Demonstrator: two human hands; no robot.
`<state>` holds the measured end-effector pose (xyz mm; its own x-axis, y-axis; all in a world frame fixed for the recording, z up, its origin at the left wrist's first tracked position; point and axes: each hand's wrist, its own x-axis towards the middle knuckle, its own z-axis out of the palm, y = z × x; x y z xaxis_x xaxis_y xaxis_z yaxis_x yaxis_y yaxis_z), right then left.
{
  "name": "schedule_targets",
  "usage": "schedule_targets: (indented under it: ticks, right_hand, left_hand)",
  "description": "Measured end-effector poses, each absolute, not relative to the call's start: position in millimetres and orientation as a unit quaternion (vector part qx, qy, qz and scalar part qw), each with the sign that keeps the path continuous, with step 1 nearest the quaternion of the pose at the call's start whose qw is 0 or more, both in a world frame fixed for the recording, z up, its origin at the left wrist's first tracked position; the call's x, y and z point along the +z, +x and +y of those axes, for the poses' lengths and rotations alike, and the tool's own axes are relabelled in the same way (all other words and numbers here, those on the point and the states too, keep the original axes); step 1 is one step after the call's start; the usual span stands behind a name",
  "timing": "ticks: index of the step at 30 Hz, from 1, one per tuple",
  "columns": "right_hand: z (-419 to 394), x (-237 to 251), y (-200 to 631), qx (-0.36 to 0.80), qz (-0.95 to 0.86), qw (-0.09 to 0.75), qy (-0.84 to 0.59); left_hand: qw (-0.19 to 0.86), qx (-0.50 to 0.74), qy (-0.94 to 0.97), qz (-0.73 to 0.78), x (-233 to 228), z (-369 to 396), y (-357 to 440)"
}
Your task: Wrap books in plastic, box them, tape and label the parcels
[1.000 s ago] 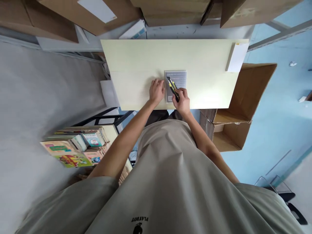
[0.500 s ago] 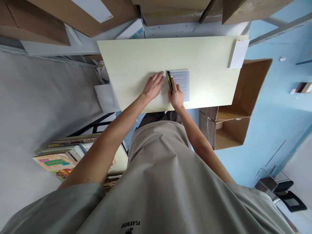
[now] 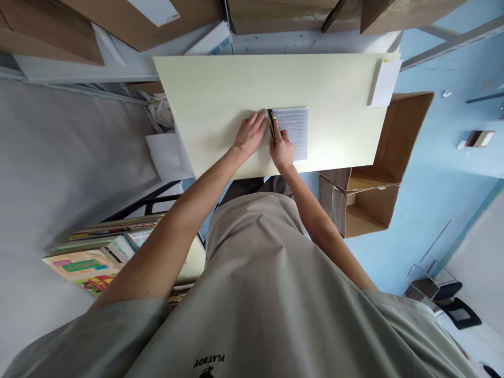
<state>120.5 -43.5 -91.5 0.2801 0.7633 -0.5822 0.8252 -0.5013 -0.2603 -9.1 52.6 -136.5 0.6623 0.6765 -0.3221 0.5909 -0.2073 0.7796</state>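
Two hands meet at the middle of the frame. Our right hand (image 3: 282, 149) is clamped on a black-and-yellow utility knife (image 3: 271, 125), its tip set at the left edge of a flat grey packet (image 3: 293, 131), which lies just right of that hand on the pale worktop (image 3: 212, 89). Our left hand (image 3: 249, 134) lies flat with fingers together on the worktop, just left of the knife, holding nothing. A white slip (image 3: 384, 81) sits at the worktop's upper right corner. An open cardboard box (image 3: 394, 152) stands right of centre, and books (image 3: 84, 262) lie at lower left.
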Motion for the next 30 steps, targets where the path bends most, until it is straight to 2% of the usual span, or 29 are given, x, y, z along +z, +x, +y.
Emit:
schedule_targets:
  ticks: [13, 21, 30]
  right_hand:
    - [-52.0, -102.1, 119.7, -0.333, 0.510, 0.036, 0.792]
    - [-64.3, -89.2, 115.8, -0.347, 0.505, 0.044, 0.789]
    - [-80.2, -64.4, 110.1, -0.339, 0.506, 0.106, 0.786]
  left_hand:
    - [0.459, 0.043, 0.795, 0.394, -147.8, 54.7, -9.1]
    - [0.449, 0.045, 0.798, 0.399, -152.1, 54.7, -7.8]
    - [0.463, 0.050, 0.783, 0.412, -153.7, 53.0, -5.3]
